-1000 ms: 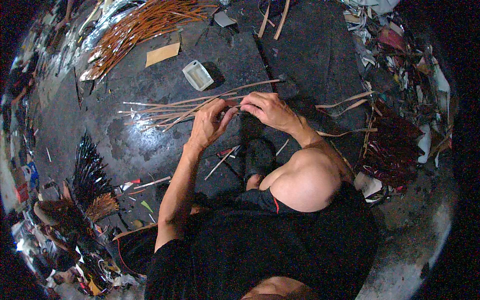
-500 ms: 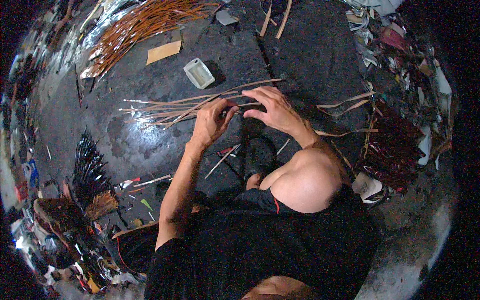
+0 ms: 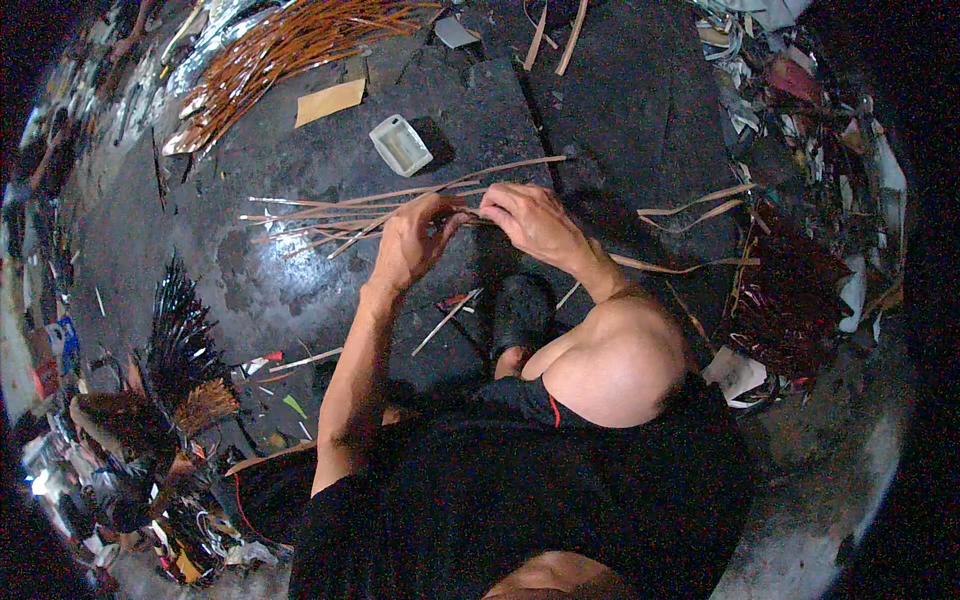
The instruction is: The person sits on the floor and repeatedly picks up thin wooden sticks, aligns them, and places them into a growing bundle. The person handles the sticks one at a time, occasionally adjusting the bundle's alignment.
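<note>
Two bare hands work over at least five thin flat brown strips (image 3: 350,207), fanned toward the left edge of the dark grey floor (image 3: 620,110). The left hand (image 3: 408,240) and right hand (image 3: 535,222), fingers curled, angle inward; each grip pinches a strip, nearly closed. One white rectangular plastic tray (image 3: 401,146) lies beyond.

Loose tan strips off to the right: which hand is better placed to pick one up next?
Probably the right hand: it is nearer those loose strips, while the left hand is on its far side. Both, though, seem busy with the middle strips.
</note>
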{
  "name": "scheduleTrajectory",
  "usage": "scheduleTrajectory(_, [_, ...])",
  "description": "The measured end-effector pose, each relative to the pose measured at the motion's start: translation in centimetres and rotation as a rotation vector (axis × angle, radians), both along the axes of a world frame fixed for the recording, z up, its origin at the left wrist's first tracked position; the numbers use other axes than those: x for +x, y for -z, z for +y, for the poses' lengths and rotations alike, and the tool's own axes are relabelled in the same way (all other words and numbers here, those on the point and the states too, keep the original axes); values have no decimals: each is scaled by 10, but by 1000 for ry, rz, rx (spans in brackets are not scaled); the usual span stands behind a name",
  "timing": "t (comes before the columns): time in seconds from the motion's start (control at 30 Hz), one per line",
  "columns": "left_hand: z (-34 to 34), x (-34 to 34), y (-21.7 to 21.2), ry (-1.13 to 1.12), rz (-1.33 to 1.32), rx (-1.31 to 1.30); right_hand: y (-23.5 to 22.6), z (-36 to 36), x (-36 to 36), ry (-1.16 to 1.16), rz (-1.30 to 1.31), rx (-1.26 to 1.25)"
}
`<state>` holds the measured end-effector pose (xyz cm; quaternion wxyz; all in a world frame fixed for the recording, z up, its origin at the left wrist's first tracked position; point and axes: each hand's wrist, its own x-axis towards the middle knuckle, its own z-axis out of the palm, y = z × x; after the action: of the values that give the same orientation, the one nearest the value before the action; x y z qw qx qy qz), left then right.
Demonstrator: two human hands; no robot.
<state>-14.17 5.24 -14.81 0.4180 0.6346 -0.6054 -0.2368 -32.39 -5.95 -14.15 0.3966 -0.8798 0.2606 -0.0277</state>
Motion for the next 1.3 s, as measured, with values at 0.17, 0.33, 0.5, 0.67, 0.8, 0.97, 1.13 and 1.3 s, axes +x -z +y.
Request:
scheduleTrajectory(0.17, [2,20,2,89,-14,100,-7,5,10,42,-353,-460])
scheduleTrajectory(0.33, [2,21,-6,26,73,146,-14,-1,1,40,-280,-168])
scheduleTrajectory(0.5, [1,23,-7,38,-23,25,-25,0,-4,78,-227,-171])
scheduleTrajectory(0.67, [0,17,-4,26,-118,-92,-23,3,11,64,-304,-64])
scheduleTrajectory(0.8, [-3,10,-11,-36,-119,-80,-19,4,17,87,-378,-152])
scheduleTrajectory(0.97, [1,14,-15,-33,-202,-137,-14,3,17,86,-388,-163])
scheduleTrajectory(1.13, [15,74,-6,-123,-157,145,-18,-25,-18,173,-215,-157])
scheduleTrajectory(1.3, [31,116,-8,-161,-102,374,-29,-44,-43,134,-119,-103])
